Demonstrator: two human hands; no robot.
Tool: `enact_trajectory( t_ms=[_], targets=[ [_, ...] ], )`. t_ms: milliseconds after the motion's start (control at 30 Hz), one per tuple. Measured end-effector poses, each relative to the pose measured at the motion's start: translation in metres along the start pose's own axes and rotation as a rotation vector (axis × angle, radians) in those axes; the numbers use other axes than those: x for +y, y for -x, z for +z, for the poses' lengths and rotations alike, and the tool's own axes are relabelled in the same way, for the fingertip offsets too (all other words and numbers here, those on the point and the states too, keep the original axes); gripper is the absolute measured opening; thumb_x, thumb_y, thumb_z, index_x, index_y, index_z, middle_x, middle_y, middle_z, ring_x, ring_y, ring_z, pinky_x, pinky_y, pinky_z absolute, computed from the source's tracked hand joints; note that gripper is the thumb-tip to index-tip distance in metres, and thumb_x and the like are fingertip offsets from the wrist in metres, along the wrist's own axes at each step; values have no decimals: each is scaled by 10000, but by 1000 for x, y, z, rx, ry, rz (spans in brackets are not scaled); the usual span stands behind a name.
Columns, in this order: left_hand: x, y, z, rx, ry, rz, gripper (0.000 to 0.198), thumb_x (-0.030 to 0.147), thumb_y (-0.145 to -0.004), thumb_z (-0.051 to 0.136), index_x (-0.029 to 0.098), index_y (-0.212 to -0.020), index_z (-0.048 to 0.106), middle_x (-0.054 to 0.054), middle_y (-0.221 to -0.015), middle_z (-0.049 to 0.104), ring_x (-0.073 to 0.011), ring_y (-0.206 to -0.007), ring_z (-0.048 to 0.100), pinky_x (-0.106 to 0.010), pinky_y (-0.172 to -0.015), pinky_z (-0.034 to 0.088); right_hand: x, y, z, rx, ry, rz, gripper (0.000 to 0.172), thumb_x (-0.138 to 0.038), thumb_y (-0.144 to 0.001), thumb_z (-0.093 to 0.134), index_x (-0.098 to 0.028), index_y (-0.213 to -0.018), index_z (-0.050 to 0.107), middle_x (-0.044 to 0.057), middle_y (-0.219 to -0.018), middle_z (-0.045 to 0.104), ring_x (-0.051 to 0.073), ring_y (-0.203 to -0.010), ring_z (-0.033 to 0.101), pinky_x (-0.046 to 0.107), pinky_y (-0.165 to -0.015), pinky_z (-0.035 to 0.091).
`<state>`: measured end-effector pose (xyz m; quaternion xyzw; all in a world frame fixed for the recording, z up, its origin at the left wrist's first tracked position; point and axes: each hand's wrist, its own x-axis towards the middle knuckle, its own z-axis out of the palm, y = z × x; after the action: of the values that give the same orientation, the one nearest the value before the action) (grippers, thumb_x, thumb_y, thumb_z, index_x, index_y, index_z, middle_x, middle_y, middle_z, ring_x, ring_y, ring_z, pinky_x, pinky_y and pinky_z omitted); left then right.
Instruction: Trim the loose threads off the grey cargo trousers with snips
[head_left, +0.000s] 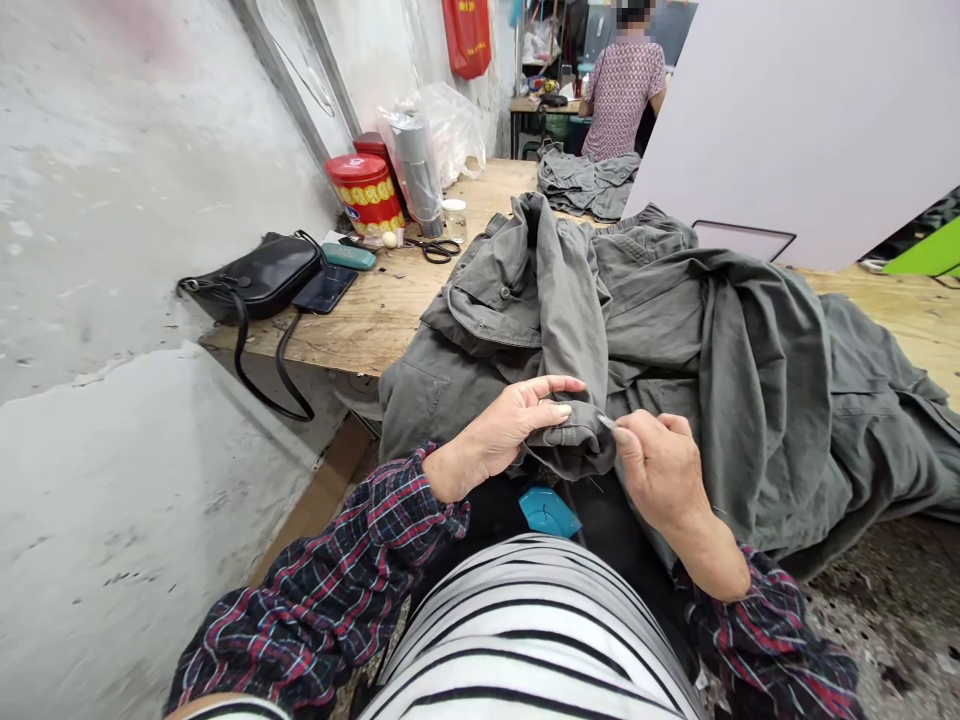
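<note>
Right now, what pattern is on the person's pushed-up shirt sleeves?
The shirt sleeves are a dark plaid with red and white lines, shown best in the head view.

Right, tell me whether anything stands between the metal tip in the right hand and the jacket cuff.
Nothing visible does. The small metal tip pinched in the right hand sits right at the grey-green jacket cuff, which the left hand holds; no object lies between them.

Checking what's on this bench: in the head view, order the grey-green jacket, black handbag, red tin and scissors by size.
Jacket, black handbag, red tin, scissors; the handbag is nearer the camera, so handbag over tin is unsure.
</note>
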<state>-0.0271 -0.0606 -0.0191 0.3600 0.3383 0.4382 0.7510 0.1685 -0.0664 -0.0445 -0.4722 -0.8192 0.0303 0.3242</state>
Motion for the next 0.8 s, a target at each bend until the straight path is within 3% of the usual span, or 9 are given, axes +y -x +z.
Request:
enact_trajectory(
  t_ms=[100,167,300,433,500,567,633,733,800],
  targets=[
    [-4,2,-5,-10,25,19,405,217,-690,688,170,-1080,588,-20,-801,653,-90,-643,593,-215,-660,455,1,11,14,73,-338,296,272,-428,-865,431,-200,-941,558,-4,-719,567,124,-575,476,258,-561,378],
    [-7,5,-9,-50,-39,30,381,242,-699,677,177,-1065,597,-12,-803,646,-90,-653,582,-215,-668,445,1,18,21,19,-490,405,275,-437,-806,520,-192,-922,569,-23,-661,537,108,-511,432,239,-480,360],
    [-14,10,-8,-130,-529,69,333,275,-691,671,144,-988,596,19,-661,579,-78,-564,495,-193,-555,376,-5,21,19,111,-478,500,162,-348,-798,531,-197,-752,568,-43,-557,488,94,-470,401,222,-444,340],
    [-22,13,5,23,-1117,359,248,242,-709,616,193,-947,565,16,-678,584,-116,-591,513,-224,-565,362,-16,17,12,175,-264,214,20,-236,-746,564,-227,-753,581,-17,-660,601,124,-569,512,251,-566,416],
    [-24,16,9,92,-1279,496,176,131,-713,522,199,-867,573,11,-660,587,-123,-579,519,-230,-561,349,-15,16,15,192,-168,88,77,-176,-724,553,-231,-767,585,-9,-682,623,141,-620,542,279,-647,431],
    [-23,23,5,133,-1328,569,228,56,-679,451,198,-811,571,14,-614,575,-118,-536,505,-226,-536,334,-5,14,20,245,-93,122,150,-134,-687,546,-225,-799,588,0,-697,628,152,-640,551,291,-669,427],
    [-22,30,-7,182,-1348,587,245,41,-664,427,198,-787,569,21,-579,560,-112,-503,491,-222,-516,327,10,13,24,283,-136,275,196,-141,-671,549,-211,-851,585,14,-731,630,158,-653,557,281,-638,428],
    [-26,37,-31,340,-1440,499,253,35,-655,421,193,-783,572,25,-550,547,-120,-488,494,-231,-511,337,24,14,25,296,-297,447,195,-193,-685,566,-195,-881,572,10,-710,606,143,-612,542,247,-555,420],
    [-33,36,-42,451,-1526,481,275,33,-651,433,184,-832,574,3,-621,594,-147,-566,549,-248,-555,383,23,16,25,281,-323,428,184,-181,-678,571,-201,-860,577,0,-703,599,135,-605,538,242,-551,423]
  ],
)
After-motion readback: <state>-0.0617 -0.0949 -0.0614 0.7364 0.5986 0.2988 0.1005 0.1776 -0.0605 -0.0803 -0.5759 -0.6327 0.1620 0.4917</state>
